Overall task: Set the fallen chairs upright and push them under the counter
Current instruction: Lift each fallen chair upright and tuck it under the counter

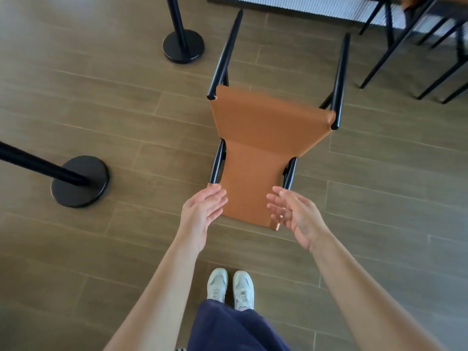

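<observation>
The tan chair [255,153] lies tipped over on the wooden floor [101,102]. Both hands, left hand [200,219] and right hand [296,216], hover spread wide at its near edge, holding nothing.

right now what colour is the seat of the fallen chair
The seat is tan brown, on a black frame; the head view shows it.

The person wears loose navy trousers [228,328] and pale grey lace-up trainers [217,285].

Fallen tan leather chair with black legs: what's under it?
Brown plank floor shows around the tan leather chair and between its black legs. Anything directly beneath the leather is covered.
</observation>
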Tool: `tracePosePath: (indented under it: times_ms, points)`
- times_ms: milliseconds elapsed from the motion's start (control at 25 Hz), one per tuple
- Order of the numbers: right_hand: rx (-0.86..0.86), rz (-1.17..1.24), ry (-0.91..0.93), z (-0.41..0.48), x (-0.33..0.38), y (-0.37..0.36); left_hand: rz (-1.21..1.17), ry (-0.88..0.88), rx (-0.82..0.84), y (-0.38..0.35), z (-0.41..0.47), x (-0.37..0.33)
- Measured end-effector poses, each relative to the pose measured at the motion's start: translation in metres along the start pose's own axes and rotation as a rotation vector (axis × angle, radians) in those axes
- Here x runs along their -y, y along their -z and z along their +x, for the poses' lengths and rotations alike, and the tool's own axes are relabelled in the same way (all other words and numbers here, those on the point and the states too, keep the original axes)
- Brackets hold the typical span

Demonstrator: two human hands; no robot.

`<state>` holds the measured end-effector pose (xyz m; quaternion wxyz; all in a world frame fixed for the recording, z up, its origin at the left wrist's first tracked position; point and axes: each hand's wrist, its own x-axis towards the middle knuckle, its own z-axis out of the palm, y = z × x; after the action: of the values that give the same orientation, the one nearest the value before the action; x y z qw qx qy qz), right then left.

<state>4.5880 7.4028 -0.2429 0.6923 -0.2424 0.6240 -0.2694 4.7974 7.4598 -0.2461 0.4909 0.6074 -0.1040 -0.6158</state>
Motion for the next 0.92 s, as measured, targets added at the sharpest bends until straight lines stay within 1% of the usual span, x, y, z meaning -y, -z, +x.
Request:
tracePosePath:
  times_ms: [240,480,680,760,840,920]
  points:
    - [-0.074,-0.19,0.042,0.085,-0.062,0.023,0.053,-0.04,0.022,0.011,0.078,0.056]
    - [-0.091,-0.242,0.038,0.203,-0.154,0.034,0.187,-0.045,0.057,0.028,0.189,0.14]
    - [-0.053,-0.301,0.054,0.295,-0.225,0.042,0.31,-0.038,0.07,0.043,0.268,0.217]
    - [-0.036,-0.321,0.065,0.333,-0.252,0.045,0.305,-0.037,0.085,0.05,0.301,0.245]
    - [-0.027,-0.345,0.084,0.362,-0.272,0.049,0.299,-0.064,0.117,0.054,0.329,0.263]
    - [-0.014,-0.4,0.127,0.385,-0.289,0.052,0.343,-0.102,0.143,0.056,0.354,0.278]
